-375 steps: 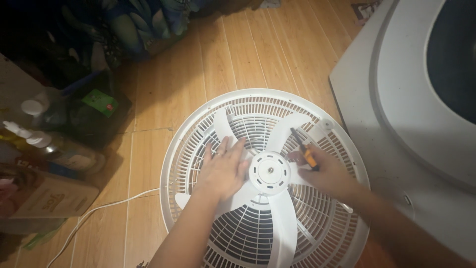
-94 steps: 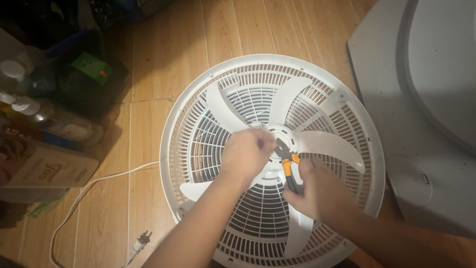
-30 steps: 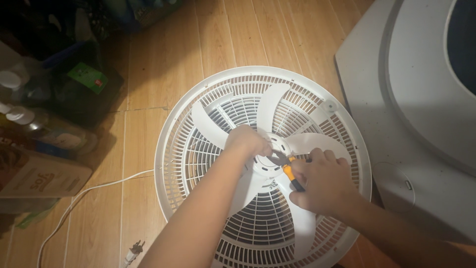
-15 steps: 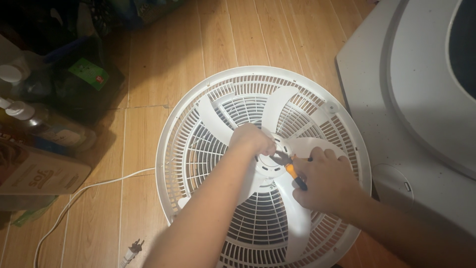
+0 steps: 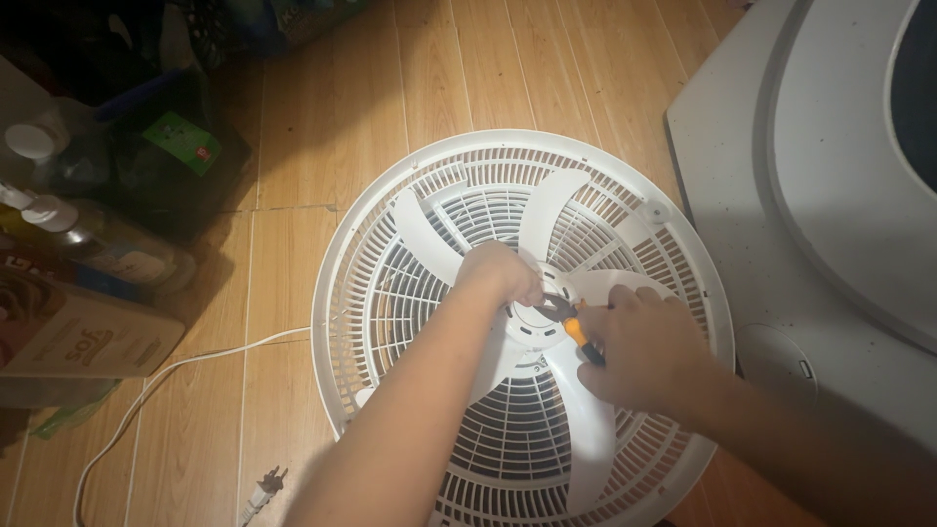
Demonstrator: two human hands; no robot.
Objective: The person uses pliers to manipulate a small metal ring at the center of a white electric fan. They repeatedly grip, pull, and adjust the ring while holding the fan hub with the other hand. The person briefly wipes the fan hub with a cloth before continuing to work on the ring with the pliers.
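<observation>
Wooden plank floor [image 5: 322, 117] carries a white fan grille [image 5: 390, 224] lying flat, its blades [image 5: 547, 210] inside. Left hand [image 5: 500, 273] reaches in from below, fingers curled narrow on the hub [image 5: 532, 327]. Right hand [image 5: 644, 346], fingers closed, holds orange-handled pliers [image 5: 571, 317] at the hub. Bottles [image 5: 88, 234] stand at left

Warm, dim indoor light falls from above me, brightest on the round white plastic fan grille [image 5: 625, 210] and the pale appliance [image 5: 781, 195] at 3 o'clock. Deep shadow swallows the clutter at 10 o'clock. My forearms blur softly at 6 o'clock.
</observation>
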